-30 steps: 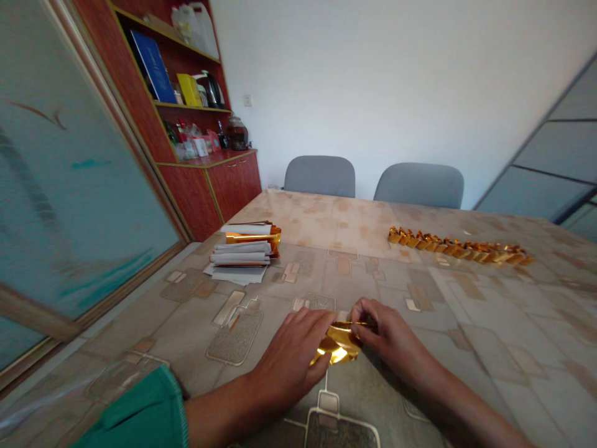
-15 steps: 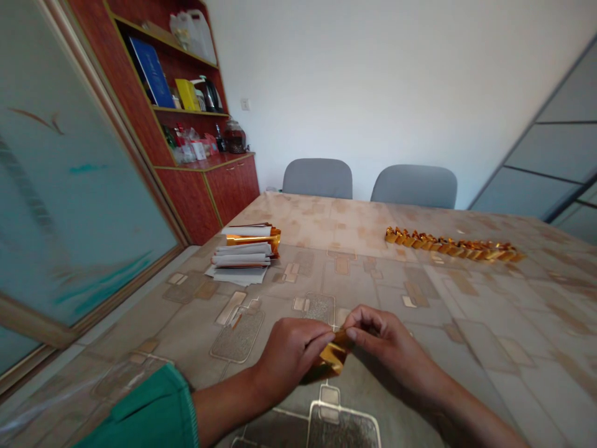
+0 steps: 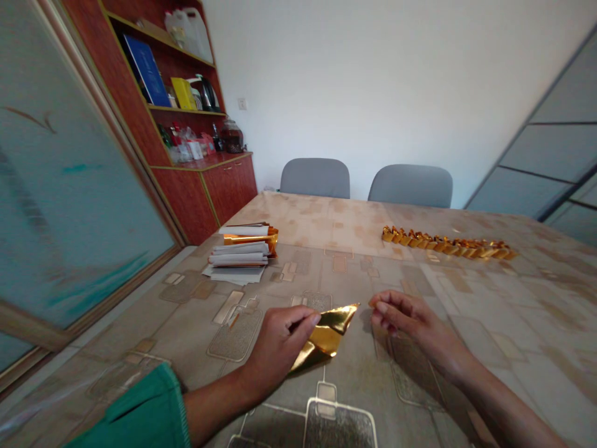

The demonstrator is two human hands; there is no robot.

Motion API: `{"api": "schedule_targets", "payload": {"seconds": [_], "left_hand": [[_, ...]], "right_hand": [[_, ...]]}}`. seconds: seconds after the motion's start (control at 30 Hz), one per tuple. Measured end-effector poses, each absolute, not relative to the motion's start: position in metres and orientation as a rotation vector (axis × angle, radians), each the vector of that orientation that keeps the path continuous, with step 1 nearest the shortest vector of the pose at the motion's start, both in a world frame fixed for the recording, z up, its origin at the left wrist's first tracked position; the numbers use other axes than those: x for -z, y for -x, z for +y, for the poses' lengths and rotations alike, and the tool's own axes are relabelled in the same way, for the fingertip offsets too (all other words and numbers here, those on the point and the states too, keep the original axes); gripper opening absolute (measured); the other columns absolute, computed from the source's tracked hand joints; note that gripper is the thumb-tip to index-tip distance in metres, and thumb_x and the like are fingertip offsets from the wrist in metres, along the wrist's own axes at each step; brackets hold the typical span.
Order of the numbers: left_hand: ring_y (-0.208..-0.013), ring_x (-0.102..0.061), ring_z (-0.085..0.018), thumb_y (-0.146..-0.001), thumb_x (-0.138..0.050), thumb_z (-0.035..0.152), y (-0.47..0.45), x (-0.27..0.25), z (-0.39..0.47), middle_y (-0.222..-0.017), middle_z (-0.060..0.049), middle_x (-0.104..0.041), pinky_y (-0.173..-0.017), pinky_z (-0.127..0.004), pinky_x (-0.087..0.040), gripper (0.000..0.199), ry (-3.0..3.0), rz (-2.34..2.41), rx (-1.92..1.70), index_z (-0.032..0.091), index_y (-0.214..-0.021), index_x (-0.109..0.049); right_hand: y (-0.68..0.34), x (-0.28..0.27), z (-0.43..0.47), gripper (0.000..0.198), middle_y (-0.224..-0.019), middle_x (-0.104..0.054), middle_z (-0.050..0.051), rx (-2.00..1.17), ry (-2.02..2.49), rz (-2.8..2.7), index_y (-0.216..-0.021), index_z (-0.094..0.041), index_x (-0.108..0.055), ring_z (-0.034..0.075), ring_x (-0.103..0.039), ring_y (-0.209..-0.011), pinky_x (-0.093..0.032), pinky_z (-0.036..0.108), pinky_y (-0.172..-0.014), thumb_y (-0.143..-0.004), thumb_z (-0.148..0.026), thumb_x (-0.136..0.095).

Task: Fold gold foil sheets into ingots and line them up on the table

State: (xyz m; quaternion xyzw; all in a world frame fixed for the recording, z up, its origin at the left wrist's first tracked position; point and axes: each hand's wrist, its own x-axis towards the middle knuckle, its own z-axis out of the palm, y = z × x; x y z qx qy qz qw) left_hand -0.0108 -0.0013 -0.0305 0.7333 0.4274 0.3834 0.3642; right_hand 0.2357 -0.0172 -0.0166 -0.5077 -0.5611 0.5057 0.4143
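- Head view, near 6 o'clock, over the tabletop [image 3: 354,280]: gold foil piece [image 3: 326,341], partly folded, with a pointed corner toward 2 o'clock.
- At the foil's 9 o'clock: left hand [image 3: 282,339], with thumb and fingers pinched on the foil's upper edge.
- At the foil's 3 o'clock: right hand [image 3: 410,317], with fingers loosely curled, apart from the foil, nothing visible in the grasp.
- At 10 o'clock from the foil: paper stack [image 3: 239,259], in white and gold. At 2 o'clock: row of gold pieces [image 3: 448,247].
- Advised for a neat crease: hold firmly at 9 o'clock, press flat from the pinch outward, avoid crushing the pointed corner.
- Hidden: fingertips behind the foil; foil's far side. Impossible to tell: contact between lower foil edge and tabletop; meeting of right thumb and fingertips. Cut off by the frame: green sleeve [image 3: 135,410] at 7 o'clock, right forearm [image 3: 497,396] at 4 o'clock.
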Motion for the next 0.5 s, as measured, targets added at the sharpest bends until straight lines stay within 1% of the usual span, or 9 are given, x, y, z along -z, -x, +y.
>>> {"api": "schedule_targets", "payload": {"seconds": [0.03,0.07,0.13,0.17,0.2,0.27,0.33,0.43,0.5], "left_hand": [[-0.059,-0.052,-0.014,-0.096,-0.050,0.037,0.011,0.030,-0.002,-0.061,0.000,-0.058,-0.056,-0.022,-0.036,0.038,-1.823,1.124,-1.026,0.015,-0.068,-0.065],[-0.060,-0.054,-0.014,-0.095,-0.051,0.038,0.010,0.029,-0.003,-0.063,0.000,-0.060,-0.056,-0.022,-0.038,0.037,-1.774,1.136,-1.057,0.015,-0.070,-0.066],[-0.062,-0.057,-0.015,-0.094,-0.053,0.039,0.009,0.028,-0.005,-0.065,-0.001,-0.063,-0.058,-0.022,-0.041,0.036,-1.718,1.134,-1.096,0.014,-0.074,-0.069],[-0.063,-0.057,-0.015,-0.094,-0.053,0.039,0.008,0.028,-0.007,-0.065,-0.001,-0.063,-0.059,-0.022,-0.042,0.036,-1.707,1.126,-1.103,0.014,-0.075,-0.069],[-0.062,-0.057,-0.015,-0.094,-0.053,0.040,0.008,0.028,-0.008,-0.065,-0.001,-0.063,-0.059,-0.022,-0.042,0.036,-1.701,1.117,-1.105,0.014,-0.075,-0.069],[-0.063,-0.058,-0.015,-0.094,-0.054,0.041,0.007,0.028,-0.010,-0.066,-0.002,-0.064,-0.060,-0.023,-0.043,0.037,-1.686,1.082,-1.090,0.013,-0.076,-0.070],[-0.068,-0.061,-0.017,-0.093,-0.054,0.044,0.007,0.027,-0.012,-0.072,-0.003,-0.067,-0.063,-0.024,-0.046,0.036,-1.627,0.986,-1.049,0.013,-0.083,-0.071],[-0.080,-0.066,-0.020,-0.085,-0.065,0.041,0.006,0.028,-0.012,-0.087,-0.006,-0.072,-0.070,-0.027,-0.050,0.030,-1.496,0.797,-0.945,0.014,-0.098,-0.071],[-0.081,-0.066,-0.020,-0.077,-0.073,0.034,0.005,0.030,-0.012,-0.089,-0.006,-0.072,-0.072,-0.028,-0.050,0.029,-1.426,0.770,-0.898,0.013,-0.097,-0.071]], "right_hand": [[-0.230,0.016,-0.020,0.040,-0.074,-0.061,0.002,-1.345,1.282,-1.366,-0.095,-0.019,-0.065,0.014,-0.050,-0.059,-0.040,0.025,-0.050,-0.083,-0.058,-0.069],[-0.222,0.018,-0.024,0.045,-0.070,-0.058,0.001,-1.432,1.236,-1.345,-0.099,-0.019,-0.065,0.013,-0.048,-0.056,-0.038,0.024,-0.048,-0.079,-0.059,-0.073],[-0.200,0.024,-0.034,0.051,-0.070,-0.055,-0.001,-1.629,1.050,-1.344,-0.097,-0.020,-0.065,0.011,-0.045,-0.054,-0.037,0.023,-0.047,-0.069,-0.058,-0.082],[-0.189,0.029,-0.039,0.051,-0.070,-0.056,-0.001,-1.682,0.965,-1.327,-0.098,-0.020,-0.065,0.011,-0.046,-0.054,-0.040,0.024,-0.049,-0.067,-0.058,-0.083],[-0.179,0.034,-0.042,0.051,-0.075,-0.060,0.001,-1.707,0.908,-1.305,-0.102,-0.021,-0.066,0.012,-0.051,-0.058,-0.046,0.026,-0.057,-0.069,-0.056,-0.083],[-0.166,0.042,-0.047,0.039,-0.081,-0.065,0.003,-1.703,0.866,-1.264,-0.099,-0.022,-0.069,0.016,-0.059,-0.067,-0.051,0.030,-0.067,-0.077,-0.053,-0.077],[-0.164,0.047,-0.047,0.032,-0.083,-0.067,0.004,-1.640,0.884,-1.231,-0.096,-0.023,-0.070,0.019,-0.062,-0.074,-0.052,0.034,-0.073,-0.081,-0.051,-0.074],[-0.171,0.051,-0.043,0.034,-0.079,-0.067,0.004,-1.553,0.969,-1.201,-0.096,-0.024,-0.071,0.019,-0.061,-0.071,-0.052,0.034,-0.069,-0.079,-0.053,-0.075],[-0.175,0.052,-0.041,0.036,-0.075,-0.066,0.003,-1.521,1.024,-1.191,-0.093,-0.023,-0.072,0.017,-0.058,-0.064,-0.050,0.031,-0.062,-0.077,-0.055,-0.076]]}}
